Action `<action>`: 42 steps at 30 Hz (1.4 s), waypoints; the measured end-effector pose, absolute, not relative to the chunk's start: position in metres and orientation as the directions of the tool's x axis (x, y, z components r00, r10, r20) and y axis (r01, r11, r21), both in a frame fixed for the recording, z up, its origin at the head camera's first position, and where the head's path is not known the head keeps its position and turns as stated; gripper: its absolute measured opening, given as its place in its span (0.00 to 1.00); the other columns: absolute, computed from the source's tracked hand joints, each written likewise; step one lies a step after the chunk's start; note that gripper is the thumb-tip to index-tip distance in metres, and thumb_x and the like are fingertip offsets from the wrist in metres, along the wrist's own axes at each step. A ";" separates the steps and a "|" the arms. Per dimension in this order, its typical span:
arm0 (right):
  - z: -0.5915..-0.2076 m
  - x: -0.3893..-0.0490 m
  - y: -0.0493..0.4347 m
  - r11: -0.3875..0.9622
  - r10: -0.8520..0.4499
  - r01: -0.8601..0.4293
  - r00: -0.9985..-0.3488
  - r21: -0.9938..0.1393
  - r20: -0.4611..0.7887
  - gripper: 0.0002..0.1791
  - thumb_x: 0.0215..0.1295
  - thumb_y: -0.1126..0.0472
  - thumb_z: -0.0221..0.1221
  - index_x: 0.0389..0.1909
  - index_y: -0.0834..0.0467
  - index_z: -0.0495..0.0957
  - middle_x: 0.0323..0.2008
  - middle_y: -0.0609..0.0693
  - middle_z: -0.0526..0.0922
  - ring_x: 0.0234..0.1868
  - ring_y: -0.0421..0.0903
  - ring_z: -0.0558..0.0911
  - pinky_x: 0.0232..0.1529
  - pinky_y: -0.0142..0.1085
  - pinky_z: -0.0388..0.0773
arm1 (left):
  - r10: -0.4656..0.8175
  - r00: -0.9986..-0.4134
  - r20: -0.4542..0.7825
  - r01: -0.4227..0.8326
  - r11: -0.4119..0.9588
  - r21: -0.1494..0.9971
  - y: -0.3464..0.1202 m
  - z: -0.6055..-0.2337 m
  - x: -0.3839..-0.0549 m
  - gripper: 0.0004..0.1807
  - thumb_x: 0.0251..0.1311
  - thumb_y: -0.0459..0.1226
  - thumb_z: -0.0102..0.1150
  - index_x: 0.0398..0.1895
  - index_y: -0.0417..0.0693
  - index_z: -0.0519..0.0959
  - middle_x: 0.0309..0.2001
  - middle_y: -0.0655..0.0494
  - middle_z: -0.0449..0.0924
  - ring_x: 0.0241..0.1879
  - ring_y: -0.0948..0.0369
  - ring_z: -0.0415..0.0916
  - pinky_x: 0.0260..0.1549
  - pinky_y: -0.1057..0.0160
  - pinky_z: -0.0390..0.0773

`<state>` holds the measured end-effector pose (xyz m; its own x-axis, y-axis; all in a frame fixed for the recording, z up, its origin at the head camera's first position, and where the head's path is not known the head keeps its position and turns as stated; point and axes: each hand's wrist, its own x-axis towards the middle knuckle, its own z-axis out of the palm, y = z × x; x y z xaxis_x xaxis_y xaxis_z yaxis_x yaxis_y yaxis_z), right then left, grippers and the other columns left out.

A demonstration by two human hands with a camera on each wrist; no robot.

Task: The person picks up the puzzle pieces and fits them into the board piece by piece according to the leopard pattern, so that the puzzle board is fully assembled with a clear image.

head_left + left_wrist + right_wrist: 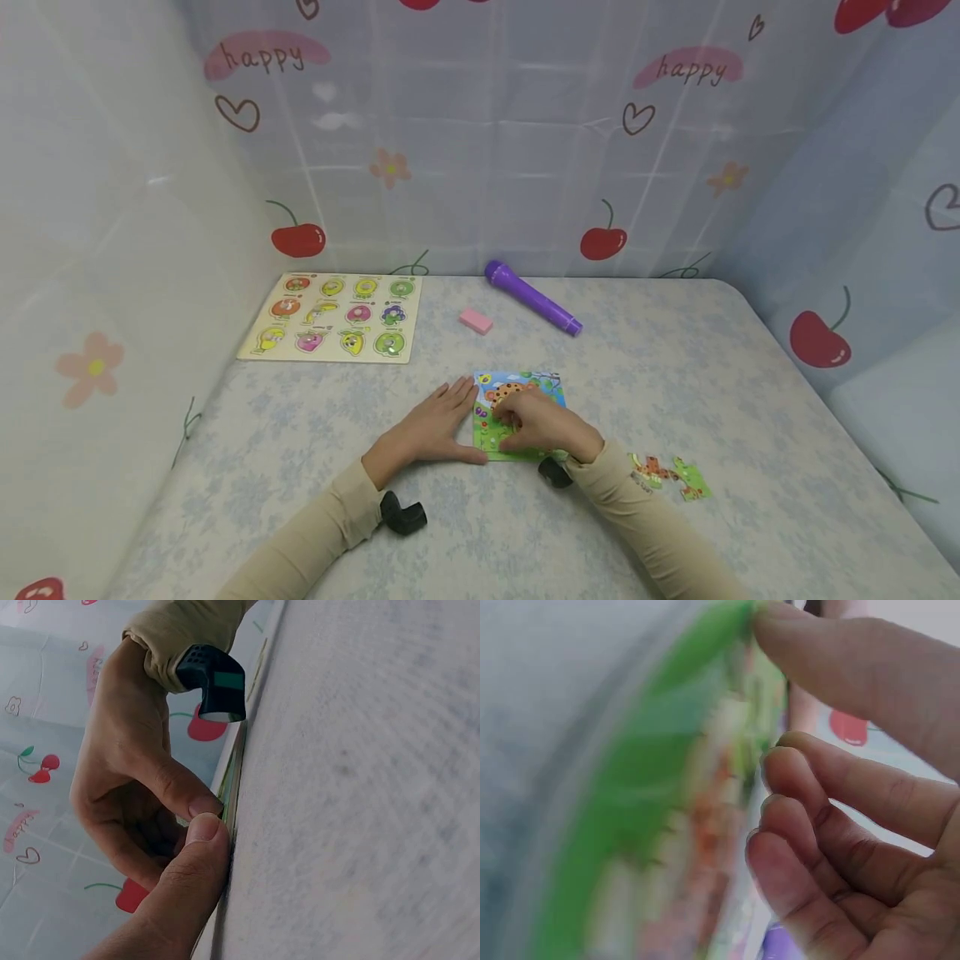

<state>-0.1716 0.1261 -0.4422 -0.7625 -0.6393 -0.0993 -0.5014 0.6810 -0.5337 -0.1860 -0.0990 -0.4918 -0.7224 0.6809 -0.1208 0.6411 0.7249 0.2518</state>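
Observation:
A jigsaw puzzle board (555, 387) lies on the table before me, showing a spotted animal above green grass. My left hand (435, 425) rests flat at its left side, fingers extended and thumb against the lower left corner. Over the board bends my right hand (547, 421), its fingertips and thumb touching the picture. In the right wrist view, the fingers (802, 855) are loosely bent beside the blurred board (637, 780), with no piece visible between thumb and fingers. Several loose puzzle pieces (692, 481) lie right of the right forearm, which partly covers the area near them.
A fruit peg board (341, 315) lies at the back left. Behind the puzzle are a pink block (476, 321) and a purple toy microphone (532, 298). Printed curtains (480, 167) stand around the table's back and sides.

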 end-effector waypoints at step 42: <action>-0.426 -0.157 0.169 0.733 -0.565 -0.437 -0.818 -0.521 -0.109 0.27 0.51 0.57 0.73 0.52 0.62 0.80 0.41 0.50 0.84 0.41 0.45 0.79 0.41 0.36 0.78 | 0.679 -0.725 -0.116 0.647 0.729 0.224 -0.099 -0.491 -0.185 0.65 0.49 0.76 0.48 0.78 0.42 0.42 0.79 0.47 0.36 0.79 0.55 0.35 0.77 0.52 0.44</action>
<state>-0.1569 0.1690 -0.4258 -0.8179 -0.5649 -0.1092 -0.4368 0.7331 -0.5213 -0.1855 -0.0988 -0.4912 -0.7254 0.6786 -0.1155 0.6465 0.7293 0.2238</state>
